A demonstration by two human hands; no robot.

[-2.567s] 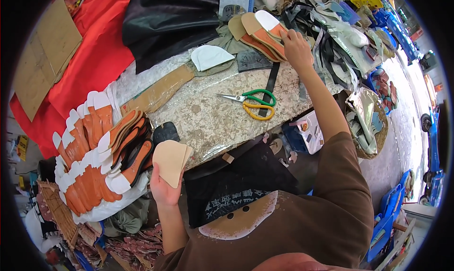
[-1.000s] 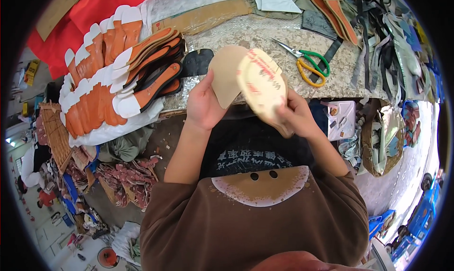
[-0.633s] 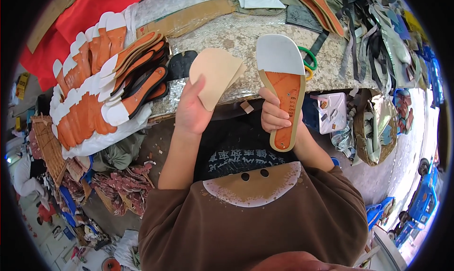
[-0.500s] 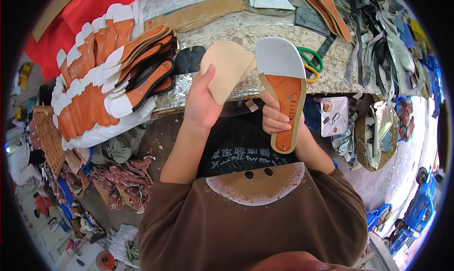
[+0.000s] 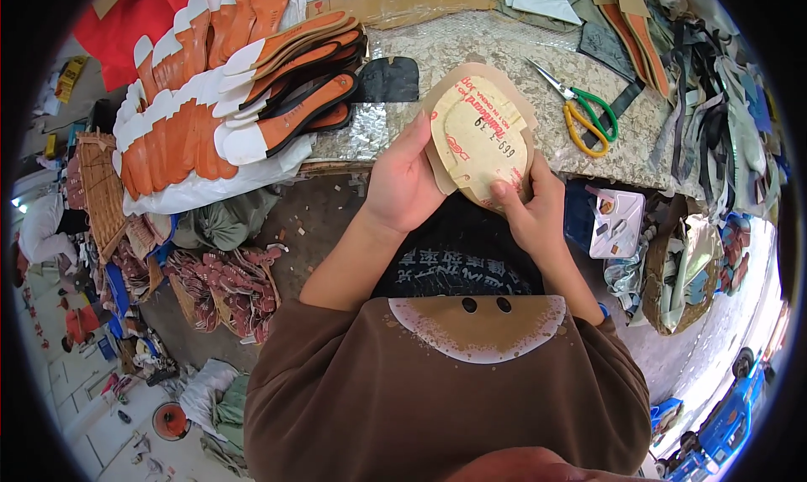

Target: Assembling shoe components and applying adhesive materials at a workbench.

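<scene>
The insole point(image 5: 486, 133) is tilted, its pale yellow printed underside facing up, in front of my chest at the bench edge. A beige flat piece point(image 5: 473, 72) lies behind it, showing as a rim round its far end. My left hand point(image 5: 403, 186) grips the beige piece at its left edge, fingers hidden behind. My right hand point(image 5: 538, 213) holds the insole's near right part, thumb pressed on the underside. Scissors point(image 5: 591, 116) with one green and one yellow handle lie on the bench to the right. A black rounded piece point(image 5: 388, 79) lies to the left.
Stacked orange insoles with white ends point(image 5: 290, 116) cover the bench's left. More insoles point(image 5: 639, 41) lie at the far right, beside hanging dark strips point(image 5: 698, 104). Below the right edge are a white tray point(image 5: 616, 226) and a basket of scraps point(image 5: 677, 280). Cardboard point(image 5: 403, 5) lies at the back.
The insole has been turned over from its orange and white face and brought left against the beige piece. Both hands have come together. The scissors, partly covered before, now show fully.
</scene>
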